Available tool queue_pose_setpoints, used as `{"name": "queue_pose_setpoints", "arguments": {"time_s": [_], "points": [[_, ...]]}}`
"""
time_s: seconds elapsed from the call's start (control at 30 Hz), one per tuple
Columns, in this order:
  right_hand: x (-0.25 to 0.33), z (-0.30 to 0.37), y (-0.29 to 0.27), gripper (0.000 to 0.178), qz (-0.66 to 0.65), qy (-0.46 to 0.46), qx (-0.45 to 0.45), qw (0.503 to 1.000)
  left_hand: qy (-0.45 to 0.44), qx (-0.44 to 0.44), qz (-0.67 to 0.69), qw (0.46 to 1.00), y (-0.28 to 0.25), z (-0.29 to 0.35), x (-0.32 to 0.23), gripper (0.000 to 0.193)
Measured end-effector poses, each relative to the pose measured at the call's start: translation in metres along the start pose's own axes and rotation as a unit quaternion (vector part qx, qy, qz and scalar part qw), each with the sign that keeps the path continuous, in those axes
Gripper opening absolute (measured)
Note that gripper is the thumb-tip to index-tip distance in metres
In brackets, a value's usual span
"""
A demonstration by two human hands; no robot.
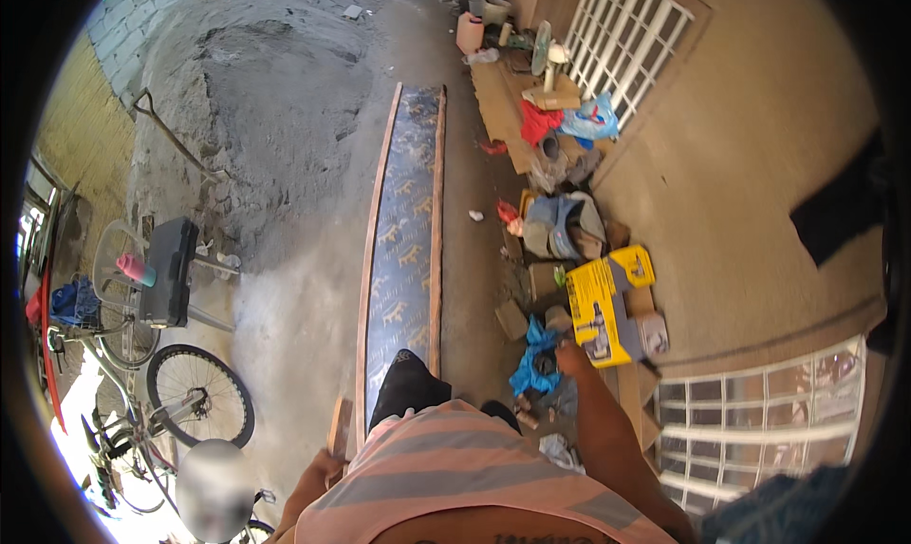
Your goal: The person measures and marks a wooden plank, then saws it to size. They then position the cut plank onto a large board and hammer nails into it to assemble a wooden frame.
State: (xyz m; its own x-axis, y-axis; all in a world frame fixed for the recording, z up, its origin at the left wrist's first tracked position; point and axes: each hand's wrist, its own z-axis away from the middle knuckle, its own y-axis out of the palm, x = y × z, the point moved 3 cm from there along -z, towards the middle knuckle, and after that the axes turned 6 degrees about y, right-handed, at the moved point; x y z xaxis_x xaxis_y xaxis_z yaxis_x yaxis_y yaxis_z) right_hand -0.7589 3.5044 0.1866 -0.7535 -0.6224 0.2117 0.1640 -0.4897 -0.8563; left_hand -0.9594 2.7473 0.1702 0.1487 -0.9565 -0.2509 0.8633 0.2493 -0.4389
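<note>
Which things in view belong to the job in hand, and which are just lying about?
Likely part of the job:
Long panel in front of the wearer
Wood piece at the left hand
Blue bag by the right hand, less surely

Apparently lying about:
Yellow box, though near that hand
Black case
Bottle
Bicycle
Shovel
Fan

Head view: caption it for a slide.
A long wood-edged panel lies ahead, the left hand at a wooden piece, the right hand beside a blue plastic bag.
</note>
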Motion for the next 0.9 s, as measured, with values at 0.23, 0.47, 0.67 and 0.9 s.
{"name": "queue_pose_setpoints", "arguments": {"time_s": [0.23, 0.47, 0.67, 0.9], "points": [[0.113, -0.251, -0.197, 0.043, -0.130, 0.017, -0.086, 0.988, -0.036, 0.094, -0.019, 0.995, -0.064, -0.120, -0.135, 0.043], [-0.062, -0.276, -0.075, 0.036, 0.376, -0.195, 0.416, 0.805, 0.108, -0.119, 0.085, 0.983, -0.308, -0.324, -0.509, 0.067], [0.005, -0.416, -0.171, 0.031, 0.012, 0.176, 0.355, 0.918, 0.281, -0.218, 0.090, 0.930, -0.542, -0.418, -0.765, 0.066], [0.124, -0.753, -0.421, 0.026, 0.330, -0.211, 0.258, 0.883, 0.192, -0.163, -0.018, 0.968, -0.572, -0.495, -0.922, 0.079]]}}
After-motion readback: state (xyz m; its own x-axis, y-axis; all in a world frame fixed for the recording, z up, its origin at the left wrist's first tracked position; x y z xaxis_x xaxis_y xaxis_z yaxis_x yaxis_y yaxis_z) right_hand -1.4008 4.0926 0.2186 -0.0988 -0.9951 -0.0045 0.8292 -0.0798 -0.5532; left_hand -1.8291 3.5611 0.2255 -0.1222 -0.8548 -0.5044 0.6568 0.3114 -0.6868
